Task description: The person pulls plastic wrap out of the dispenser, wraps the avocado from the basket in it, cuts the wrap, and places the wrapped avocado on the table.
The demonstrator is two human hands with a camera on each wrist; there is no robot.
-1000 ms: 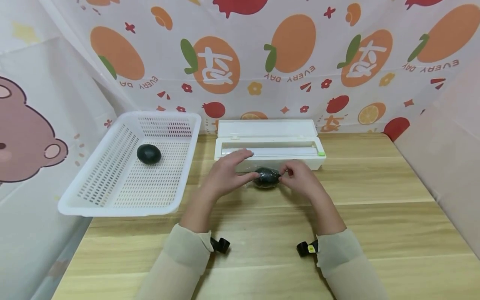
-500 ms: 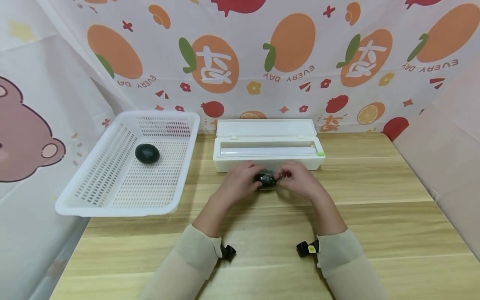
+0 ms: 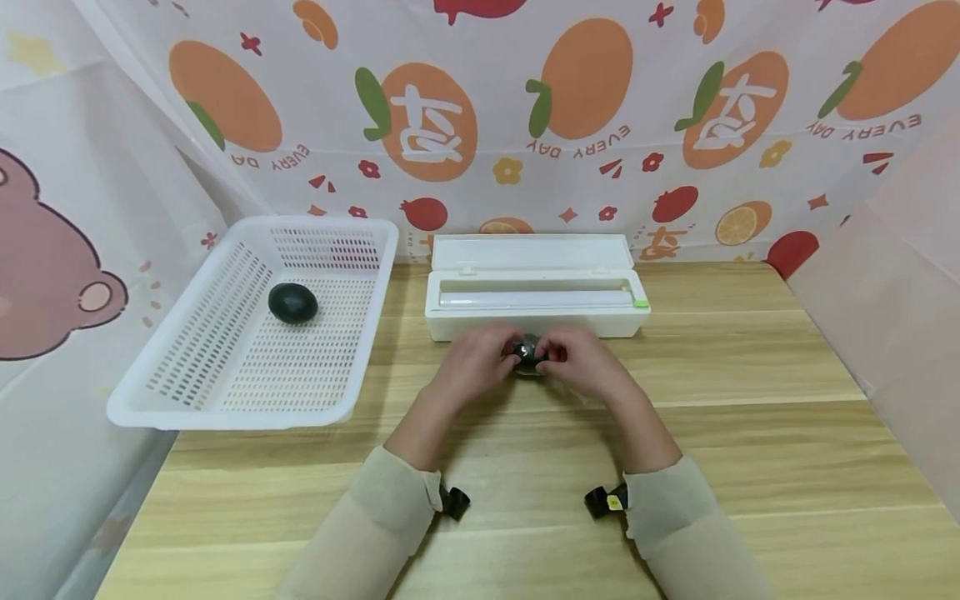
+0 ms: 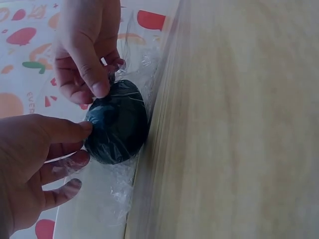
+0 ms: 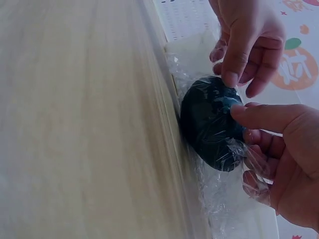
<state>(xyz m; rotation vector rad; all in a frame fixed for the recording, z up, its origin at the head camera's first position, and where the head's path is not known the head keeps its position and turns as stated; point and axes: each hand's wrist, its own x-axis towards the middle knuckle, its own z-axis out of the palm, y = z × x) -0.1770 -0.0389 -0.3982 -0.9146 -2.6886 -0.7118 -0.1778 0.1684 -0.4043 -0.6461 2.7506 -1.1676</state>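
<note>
A dark, smooth, oval avocado (image 3: 528, 357) sits on the table in front of the white box, with clear cling film (image 5: 219, 199) around it. Loose film spreads out past both its ends. My left hand (image 3: 474, 364) holds one end, its thumb on the wrapped skin (image 4: 115, 124). At the other end my right hand (image 3: 581, 360) holds the avocado between thumb and fingers, some film lying over its fingertips in the right wrist view. Both thumbs lie close together there. The fingertips behind the avocado are partly hidden.
The white cling film dispenser (image 3: 536, 323) stands behind the hands, lid up, with a roll (image 3: 536, 300) inside. On the left, a white perforated basket (image 3: 360, 350) contains a second dark avocado (image 3: 293, 303). A printed curtain (image 3: 510, 100) hangs behind the wooden table (image 3: 750, 375).
My left hand has come down and right from above the film to the avocado's left end. My right hand has shifted slightly left, so both hands are closer together.
</note>
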